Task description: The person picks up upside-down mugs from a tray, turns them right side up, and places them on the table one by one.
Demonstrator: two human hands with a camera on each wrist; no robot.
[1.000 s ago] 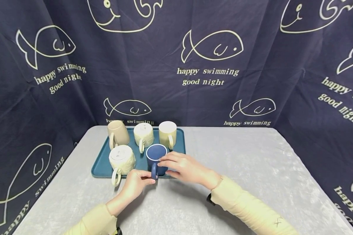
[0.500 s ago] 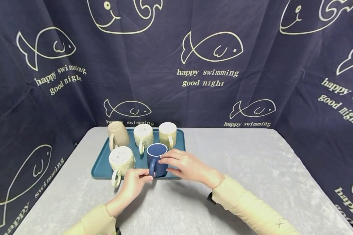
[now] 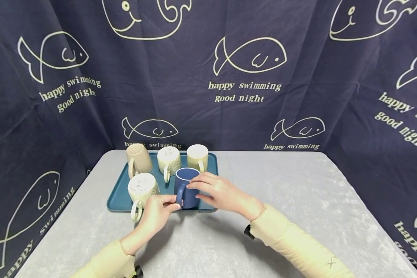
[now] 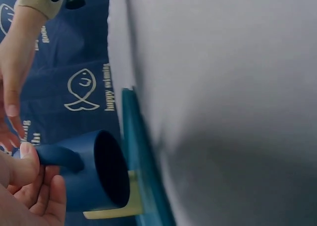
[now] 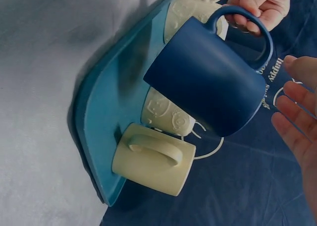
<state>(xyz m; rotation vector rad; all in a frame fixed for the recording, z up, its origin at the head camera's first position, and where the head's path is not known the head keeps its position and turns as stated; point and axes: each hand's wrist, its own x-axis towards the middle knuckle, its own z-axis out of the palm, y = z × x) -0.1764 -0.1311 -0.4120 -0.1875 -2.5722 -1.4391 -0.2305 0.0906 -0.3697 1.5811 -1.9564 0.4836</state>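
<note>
A dark blue mug [image 3: 187,193] hangs mouth down over the near right part of a teal tray [image 3: 118,195]. My left hand [image 3: 157,211] pinches its handle between thumb and fingers. In the left wrist view the dark mouth of the blue mug [image 4: 113,169] faces the tabletop. My right hand [image 3: 222,193] is beside the mug near its base; in the right wrist view the relaxed fingers of this right hand [image 5: 303,102] stand a little apart from it. To the left, a cream embossed mug [image 3: 143,189] sits upside down.
Along the tray's back row stand a beige mug [image 3: 139,159], an embossed cream mug [image 3: 169,160] and a pale yellow mug [image 3: 197,157]. The grey tabletop [image 3: 281,185] stretches to the right. A dark fish-print curtain [image 3: 243,116] hangs behind.
The blue mug has turned so its handle points further left, and it has shifted slightly right and away. My left hand has followed the handle; my right hand stays beside the mug.
</note>
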